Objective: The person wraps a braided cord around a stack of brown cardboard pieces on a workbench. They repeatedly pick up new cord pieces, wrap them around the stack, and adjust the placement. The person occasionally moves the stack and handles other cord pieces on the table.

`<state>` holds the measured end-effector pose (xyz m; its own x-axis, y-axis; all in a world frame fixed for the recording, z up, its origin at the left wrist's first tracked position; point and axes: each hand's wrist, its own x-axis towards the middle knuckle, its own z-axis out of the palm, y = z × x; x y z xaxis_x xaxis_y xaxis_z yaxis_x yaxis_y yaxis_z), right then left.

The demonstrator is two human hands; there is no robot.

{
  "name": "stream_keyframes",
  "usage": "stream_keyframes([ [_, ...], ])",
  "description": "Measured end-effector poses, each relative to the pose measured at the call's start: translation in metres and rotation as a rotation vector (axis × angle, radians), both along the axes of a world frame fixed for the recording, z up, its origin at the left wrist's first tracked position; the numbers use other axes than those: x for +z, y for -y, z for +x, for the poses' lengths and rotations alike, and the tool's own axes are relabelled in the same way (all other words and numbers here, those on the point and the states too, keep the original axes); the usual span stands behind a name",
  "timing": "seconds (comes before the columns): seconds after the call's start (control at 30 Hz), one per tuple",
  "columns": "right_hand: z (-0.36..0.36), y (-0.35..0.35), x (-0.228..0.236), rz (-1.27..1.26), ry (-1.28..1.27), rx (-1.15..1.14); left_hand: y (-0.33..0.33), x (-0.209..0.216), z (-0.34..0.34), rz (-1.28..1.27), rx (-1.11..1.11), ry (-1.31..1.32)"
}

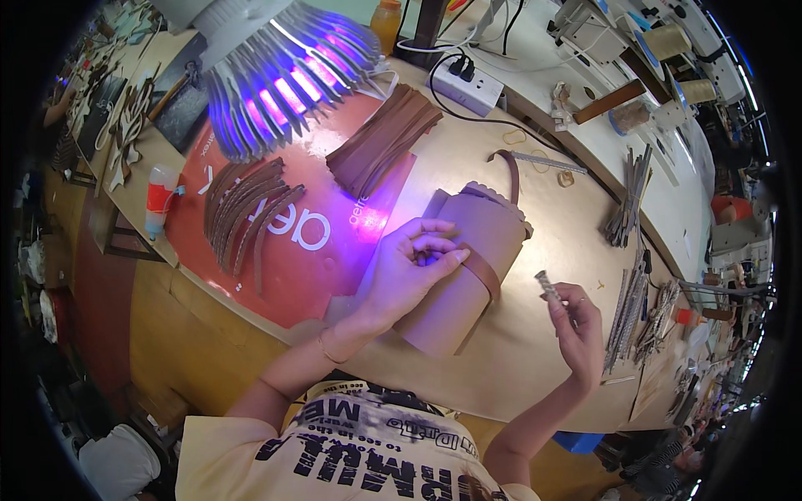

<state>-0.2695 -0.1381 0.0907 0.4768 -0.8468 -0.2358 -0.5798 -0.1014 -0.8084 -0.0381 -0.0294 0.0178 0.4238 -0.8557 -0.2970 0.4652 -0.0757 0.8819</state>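
Observation:
My left hand [411, 265] rests over a large tan roll of sheet material [443, 305], its thumb and fingers pinched together at the end of a brown leather strip [482, 274]. The strip curves across the roll's surface and down its right side. Off to the right, my right hand [578, 327] is raised above the table, closed on a small grey-and-white patterned piece [547, 285] that sticks up past the fingertips. Scalloped edges show at the roll's far end, where another narrow brown strip [510, 174] curls upward.
A finned lamp [288, 79] glowing violet hangs over a red board [292, 288]. Stacked brown strips [380, 142] and curved strips [242, 209] lie there. A glue bottle [160, 199] stands left. A power strip [468, 86], a metal ruler [547, 162] and bundled grey strips [628, 200] lie beyond.

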Motion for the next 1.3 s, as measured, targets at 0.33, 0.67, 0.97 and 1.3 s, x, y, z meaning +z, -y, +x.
stream_keyframes([
  [0.33, 0.077, -0.021, 0.020, 0.258, -0.008, 0.117, -0.008, -0.002, 0.009, -0.060, -0.070, -0.143],
  [0.67, 0.113, -0.028, -0.004, -0.928, -0.154, 0.219, -0.006, -0.007, 0.007, -0.088, -0.097, -0.142],
  [0.97, 0.138, -0.025, 0.003, -0.094, 0.084, 0.081, -0.008, -0.005, 0.010, -0.110, -0.124, -0.206],
  [1.3, 0.174, -0.004, 0.016, 0.356, 0.404, 0.127, -0.014, 0.003, 0.014, -0.225, 0.066, 0.458],
])
